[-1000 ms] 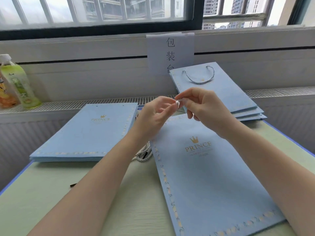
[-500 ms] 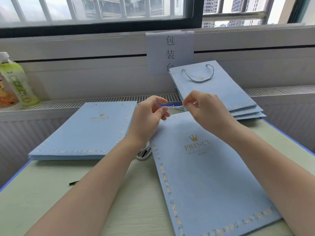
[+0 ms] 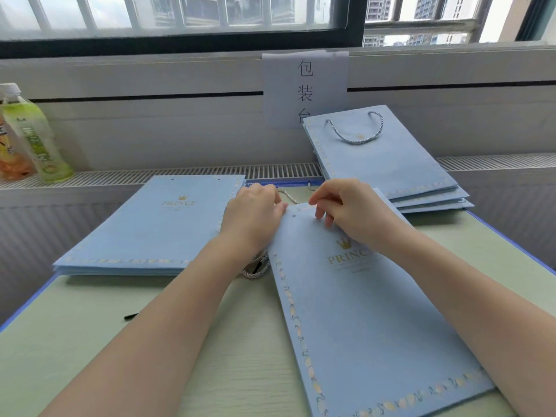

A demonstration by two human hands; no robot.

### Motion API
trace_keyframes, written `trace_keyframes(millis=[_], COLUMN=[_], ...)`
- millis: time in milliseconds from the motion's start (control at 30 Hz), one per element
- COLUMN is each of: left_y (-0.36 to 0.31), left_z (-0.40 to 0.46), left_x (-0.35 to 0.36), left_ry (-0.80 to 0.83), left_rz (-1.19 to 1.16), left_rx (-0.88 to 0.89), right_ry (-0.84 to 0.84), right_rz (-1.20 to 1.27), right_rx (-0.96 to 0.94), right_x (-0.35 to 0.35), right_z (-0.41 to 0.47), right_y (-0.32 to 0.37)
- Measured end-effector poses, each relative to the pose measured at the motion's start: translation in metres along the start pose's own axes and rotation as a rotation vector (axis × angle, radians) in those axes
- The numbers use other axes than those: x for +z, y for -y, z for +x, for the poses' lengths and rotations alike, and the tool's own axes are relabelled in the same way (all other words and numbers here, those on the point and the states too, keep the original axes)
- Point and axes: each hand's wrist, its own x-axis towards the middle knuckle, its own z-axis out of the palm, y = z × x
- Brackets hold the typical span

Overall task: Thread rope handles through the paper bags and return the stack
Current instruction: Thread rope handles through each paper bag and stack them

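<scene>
A flat light-blue paper bag [image 3: 370,320] with a gold crown logo lies in front of me on the table. My left hand [image 3: 255,218] grips its top left corner. My right hand [image 3: 349,206] pinches the top edge beside it, fingers curled. A thin rope handle [image 3: 290,196] runs between the two hands just beyond the bag's top edge; which hand holds it I cannot tell. A punched hole [image 3: 294,215] shows near the bag's top. More rope [image 3: 257,267] lies coiled under my left wrist.
A stack of bags without handles [image 3: 156,227] lies at the left. A stack of bags with a rope handle [image 3: 388,158] leans against the sill at the back right. Two drink bottles [image 3: 33,133] stand far left. A paper sign [image 3: 305,85] hangs on the wall.
Both hands have come down from mid-air to the bag's top edge. The rope end, held up between the fingertips earlier, now lies low by the bag's top.
</scene>
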Motion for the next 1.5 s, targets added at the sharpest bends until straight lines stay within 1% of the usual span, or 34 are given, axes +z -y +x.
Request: trace_keyframes(millis=[100, 233, 333, 467, 533, 600, 667, 767, 867, 967, 1067, 1167, 1333, 1400, 1500], left_y=[0.003, 0.001, -0.004, -0.01, -0.011, -0.01, -0.011, -0.013, -0.013, -0.012, -0.011, -0.011, -0.011, -0.011, -0.011], left_z=[0.002, 0.006, 0.005, 0.0, -0.001, -0.002, -0.002, -0.004, -0.003, -0.003, -0.003, -0.003, -0.002, -0.003, -0.004], left_x=[-0.004, -0.009, -0.014, -0.019, -0.023, -0.026, -0.028, -0.03, -0.031, -0.03, -0.027, -0.027, -0.028, -0.027, -0.027], left_ry=[0.032, 0.023, 0.009, -0.042, -0.036, -0.016, 0.007, 0.023, 0.019, 0.013, 0.008, 0.003, -0.031, -0.045, -0.04], left_rz=[-0.085, -0.366, -0.619, -0.85, -1.004, -1.098, -1.12, -1.14, -1.106, -1.035, -1.006, -1.007, -1.006, -0.998, -1.052], left_rx=[-0.056, -0.032, -0.025, -0.006, -0.011, -0.012, 0.009, 0.043, 0.073, 0.06, 0.035, 0.037, 0.066, 0.101, 0.119], right_ry=[-0.038, -0.085, -0.066, -0.053, -0.112, -0.198, -0.254, -0.315, -0.306, -0.243, -0.235, -0.294, -0.272, -0.23, -0.189], right_rz=[-0.057, -0.185, -0.182, -0.14, -0.095, -0.037, 0.027, 0.058, 0.14, 0.217, 0.116, -0.074, -0.195, -0.145, 0.028], right_rx=[-0.006, -0.024, -0.052, -0.077, -0.149, -0.214, -0.237, -0.234, -0.219, -0.235, -0.283, -0.417, -0.511, -0.49, -0.336], right_x=[0.001, 0.0, 0.001, -0.004, -0.006, -0.007, -0.01, -0.013, -0.013, -0.01, -0.009, -0.009, -0.004, -0.001, -0.004], right_z=[-0.001, -0.001, -0.002, -0.004, -0.005, -0.005, -0.004, -0.005, -0.005, -0.003, -0.001, -0.001, -0.003, -0.005, -0.005], right_y=[0.0, 0.002, 0.005, 0.013, 0.015, 0.017, 0.017, 0.018, 0.019, 0.019, 0.016, 0.015, 0.018, 0.023, 0.026])
